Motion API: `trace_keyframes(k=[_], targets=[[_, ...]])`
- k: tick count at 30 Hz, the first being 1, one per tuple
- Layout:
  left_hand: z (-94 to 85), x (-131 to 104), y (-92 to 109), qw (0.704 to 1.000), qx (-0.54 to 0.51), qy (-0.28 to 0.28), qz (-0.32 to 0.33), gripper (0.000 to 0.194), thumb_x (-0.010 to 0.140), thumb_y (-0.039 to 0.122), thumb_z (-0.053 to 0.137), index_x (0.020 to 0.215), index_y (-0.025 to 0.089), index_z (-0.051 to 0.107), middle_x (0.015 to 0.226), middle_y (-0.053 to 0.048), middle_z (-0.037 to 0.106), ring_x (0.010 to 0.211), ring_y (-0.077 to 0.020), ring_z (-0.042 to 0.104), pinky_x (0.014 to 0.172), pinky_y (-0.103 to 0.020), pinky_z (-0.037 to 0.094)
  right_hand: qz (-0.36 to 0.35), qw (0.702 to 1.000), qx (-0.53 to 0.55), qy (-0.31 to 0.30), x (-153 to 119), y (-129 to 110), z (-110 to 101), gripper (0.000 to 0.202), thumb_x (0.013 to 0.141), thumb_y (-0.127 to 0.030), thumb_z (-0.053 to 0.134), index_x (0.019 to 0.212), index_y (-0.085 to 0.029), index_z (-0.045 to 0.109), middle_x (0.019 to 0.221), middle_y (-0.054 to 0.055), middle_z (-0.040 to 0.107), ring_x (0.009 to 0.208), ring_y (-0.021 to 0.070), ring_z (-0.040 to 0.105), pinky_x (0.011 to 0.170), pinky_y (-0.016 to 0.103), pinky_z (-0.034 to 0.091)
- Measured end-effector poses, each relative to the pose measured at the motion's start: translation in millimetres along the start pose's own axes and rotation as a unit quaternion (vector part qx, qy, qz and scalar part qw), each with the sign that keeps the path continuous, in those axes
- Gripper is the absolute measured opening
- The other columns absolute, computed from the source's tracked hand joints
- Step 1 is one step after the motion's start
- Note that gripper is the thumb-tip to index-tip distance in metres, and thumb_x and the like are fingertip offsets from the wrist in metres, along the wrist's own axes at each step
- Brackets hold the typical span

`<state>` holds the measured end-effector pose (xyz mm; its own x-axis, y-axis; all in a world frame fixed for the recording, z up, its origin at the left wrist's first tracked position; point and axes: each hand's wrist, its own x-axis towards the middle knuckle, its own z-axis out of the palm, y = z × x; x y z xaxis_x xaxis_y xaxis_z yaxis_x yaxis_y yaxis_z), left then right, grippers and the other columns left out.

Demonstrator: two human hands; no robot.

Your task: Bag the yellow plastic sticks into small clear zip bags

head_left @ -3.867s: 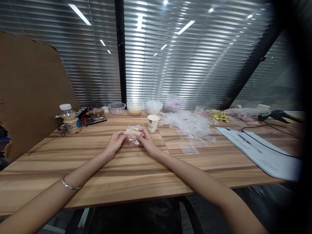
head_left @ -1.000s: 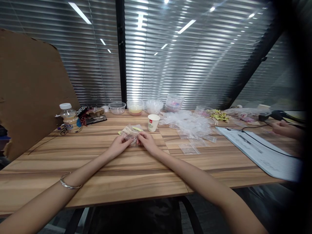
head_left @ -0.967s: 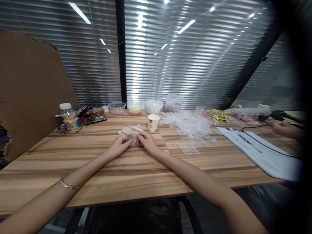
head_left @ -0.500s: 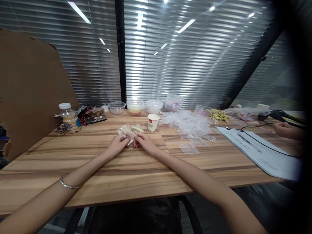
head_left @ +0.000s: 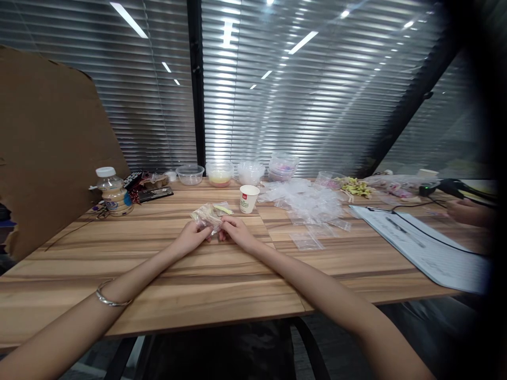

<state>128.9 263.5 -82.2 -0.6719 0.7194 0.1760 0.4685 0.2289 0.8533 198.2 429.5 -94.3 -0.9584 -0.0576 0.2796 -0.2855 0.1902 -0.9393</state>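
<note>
In the middle of the wooden table, a clear plastic bag (head_left: pixel 206 214) with pale contents lies between my two hands. My left hand (head_left: pixel 192 236) pinches its near left side, fingers closed. My right hand (head_left: pixel 235 230) grips the bag's right edge, its fingertips pressed together. What exactly the bag contains is too small to make out. Just behind the right hand lies a small clear bag with a yellow-green strip (head_left: pixel 224 208). A white paper cup (head_left: pixel 249 199) with a red mark stands upright to the right of it.
Clear zip bags (head_left: pixel 312 203) lie heaped right of the cup. Plastic bowls (head_left: pixel 190 174) line the back. A bottle (head_left: pixel 113 192) and cardboard panel (head_left: pixel 51 142) stand left. A clipboard (head_left: pixel 415 245) lies right, near another person's hand (head_left: pixel 467 211).
Both my hands stay in nearly the same place, with only slight finger movement at the bag. The other person's hand at the right has shifted slightly.
</note>
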Motion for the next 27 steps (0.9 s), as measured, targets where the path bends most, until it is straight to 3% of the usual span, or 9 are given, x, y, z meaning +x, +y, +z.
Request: trace_keyframes(k=[8, 17, 27], targets=[[-1.2, 2, -8, 1.000, 0.004, -0.007, 0.009, 0.030, 0.080, 0.038, 0.049, 0.066, 0.013, 0.057, 0.061, -0.001, 0.058, 0.059, -0.0128, 0.052, 0.058, -0.023, 0.039, 0.005, 1.000, 0.004, 0.007, 0, -1, 0, 0.022, 0.085, -0.019, 0.039, 0.067, -0.015, 0.051, 0.060, -0.001, 0.056, 0.056, 0.0089, 0.052, 0.056, 0.020, 0.041], [-0.2, -2, 10, 0.991, -0.101, -0.066, 0.056, 0.023, 0.083, 0.032, 0.049, 0.077, 0.012, 0.060, 0.072, -0.003, 0.063, 0.064, -0.0113, 0.055, 0.062, -0.022, 0.043, -0.007, 0.998, 0.029, -0.063, 0, -9, 1, 0.024, 0.089, -0.027, 0.042, 0.074, -0.014, 0.056, 0.069, 0.001, 0.059, 0.062, 0.0098, 0.053, 0.061, 0.022, 0.044], [0.8, -1, 3, 0.994, -0.089, -0.063, 0.022, 0.021, 0.079, 0.032, 0.055, 0.079, 0.012, 0.060, 0.073, -0.003, 0.062, 0.064, -0.0115, 0.054, 0.061, -0.022, 0.044, 0.015, 0.998, 0.008, -0.062, -3, -13, -3, 0.020, 0.078, -0.012, 0.039, 0.064, -0.013, 0.054, 0.064, 0.000, 0.056, 0.062, 0.0098, 0.052, 0.062, 0.021, 0.044]])
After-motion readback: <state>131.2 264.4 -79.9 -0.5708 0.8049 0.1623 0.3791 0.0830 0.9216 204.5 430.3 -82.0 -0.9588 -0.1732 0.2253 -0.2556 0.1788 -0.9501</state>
